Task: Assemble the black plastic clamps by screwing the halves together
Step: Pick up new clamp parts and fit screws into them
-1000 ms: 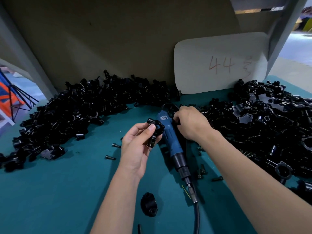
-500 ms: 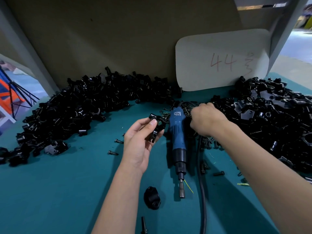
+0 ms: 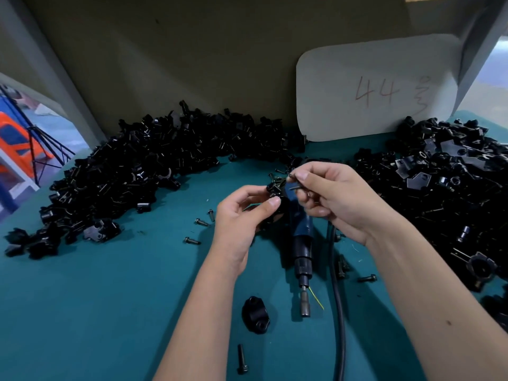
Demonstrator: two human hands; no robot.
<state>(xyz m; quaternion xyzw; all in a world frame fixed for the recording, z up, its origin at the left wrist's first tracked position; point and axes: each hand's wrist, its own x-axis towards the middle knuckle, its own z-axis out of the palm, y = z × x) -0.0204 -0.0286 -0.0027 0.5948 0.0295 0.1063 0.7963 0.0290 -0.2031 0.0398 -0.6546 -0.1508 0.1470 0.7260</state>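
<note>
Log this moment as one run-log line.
left hand: holds clamp half | right hand: pinches screw | electric screwdriver: lying on table, untouched | step: screw not yet inserted

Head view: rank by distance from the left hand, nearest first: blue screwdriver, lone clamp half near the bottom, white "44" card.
1. Blue screwdriver, just right of the left hand.
2. Lone clamp half, below it on the mat.
3. White card, far back right against the wall.
</note>
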